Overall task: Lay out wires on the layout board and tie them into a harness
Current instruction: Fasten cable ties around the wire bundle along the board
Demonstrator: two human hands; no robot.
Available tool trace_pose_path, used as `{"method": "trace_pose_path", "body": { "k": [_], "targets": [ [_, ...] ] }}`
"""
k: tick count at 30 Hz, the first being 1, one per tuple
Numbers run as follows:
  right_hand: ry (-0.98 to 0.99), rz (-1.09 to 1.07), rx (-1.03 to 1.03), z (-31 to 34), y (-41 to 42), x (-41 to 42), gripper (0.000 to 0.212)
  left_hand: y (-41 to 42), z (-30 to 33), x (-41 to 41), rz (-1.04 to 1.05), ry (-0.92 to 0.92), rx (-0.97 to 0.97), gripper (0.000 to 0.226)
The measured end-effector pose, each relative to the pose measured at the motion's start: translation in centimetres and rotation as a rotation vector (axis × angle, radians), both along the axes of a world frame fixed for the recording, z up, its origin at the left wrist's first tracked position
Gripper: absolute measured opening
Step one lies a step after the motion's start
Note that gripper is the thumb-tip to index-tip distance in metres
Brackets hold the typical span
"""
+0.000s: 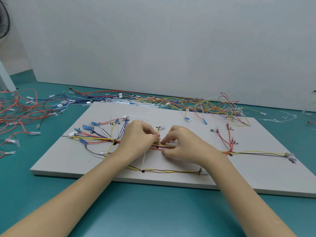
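Observation:
A white layout board (pixel 171 178) lies on the teal table, with a wire harness (pixel 253 153) of yellow, red and brown wires running across it. At the left the wires fan out to blue and white connectors (pixel 87 127). My left hand (pixel 138 134) and my right hand (pixel 183 142) meet over the middle of the bundle. Both pinch a thin white cable tie (pixel 143 161) at the wires with curled fingertips. The tie's tail runs down toward me from under my left hand. The spot where the tie wraps the bundle is hidden by my fingers.
Loose white cable ties (pixel 140 114) lie on the board's far side. Piles of spare wires sit behind the board (pixel 205 103) and to the left (pixel 20 113). A white wall panel (pixel 171 48) stands at the back. Cut tie ends (pixel 282 118) lie at the right.

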State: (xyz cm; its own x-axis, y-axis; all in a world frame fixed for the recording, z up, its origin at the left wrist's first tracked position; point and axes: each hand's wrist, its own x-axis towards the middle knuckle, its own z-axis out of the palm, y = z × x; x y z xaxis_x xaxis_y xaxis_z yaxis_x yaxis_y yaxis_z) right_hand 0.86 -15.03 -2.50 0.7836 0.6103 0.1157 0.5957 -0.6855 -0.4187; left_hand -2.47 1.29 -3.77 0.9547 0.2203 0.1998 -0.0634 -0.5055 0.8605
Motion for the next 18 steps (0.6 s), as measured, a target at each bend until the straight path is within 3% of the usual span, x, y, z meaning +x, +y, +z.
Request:
{"method": "trace_pose_path", "body": {
  "k": [11,18],
  "targets": [
    [-0.035,0.040,0.019,-0.5,0.2,0.0,0.016,-0.1,-0.1,0.1,0.017,-0.001,0.017,0.019],
    [0.066,-0.028,0.265,-1.1,0.1,-0.6,0.017,-0.2,-0.2,0.0,0.025,-0.006,0.009,0.014]
  ]
}}
